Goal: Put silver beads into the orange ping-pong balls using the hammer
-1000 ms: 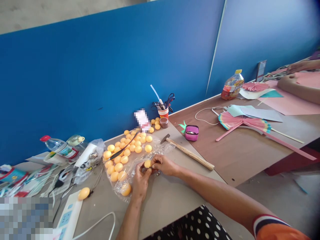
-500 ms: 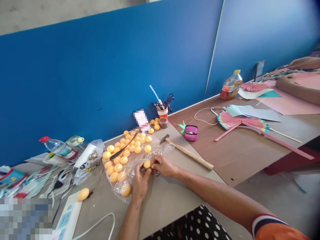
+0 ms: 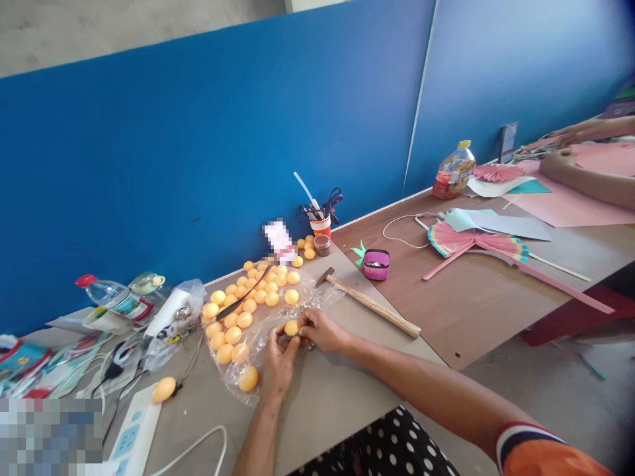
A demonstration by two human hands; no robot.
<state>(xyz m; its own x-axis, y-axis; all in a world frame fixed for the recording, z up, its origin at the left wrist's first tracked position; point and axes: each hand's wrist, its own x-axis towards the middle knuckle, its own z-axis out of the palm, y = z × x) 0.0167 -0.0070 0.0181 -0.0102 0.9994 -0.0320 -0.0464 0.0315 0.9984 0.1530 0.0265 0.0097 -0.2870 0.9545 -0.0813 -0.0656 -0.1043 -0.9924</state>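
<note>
An orange table tennis ball (image 3: 291,327) is held in the closed fingers of my left hand (image 3: 278,362), just above the table. Against its right side, the fingers of my right hand (image 3: 325,332) are pinched together; whatever they grip is too small to make out. Behind my hands, many similar orange balls (image 3: 243,320) lie on a clear plastic bag (image 3: 262,334). Small shiny metal bits (image 3: 294,307) are scattered on the plastic near my fingers. A hammer (image 3: 374,304) with a wooden handle lies to the right of my right hand.
A purple pouch (image 3: 376,266), a cup of tools (image 3: 321,227) and a small brown jar (image 3: 322,246) stand farther back. A power strip (image 3: 133,430), cables and a bottle (image 3: 116,297) crowd the left. Pink paper fans (image 3: 456,241) and another person's arm (image 3: 590,175) are at right.
The view has shifted slightly, so things sit a little farther left. Both hands stay at the same orange ball, with hardly any visible finger movement.
</note>
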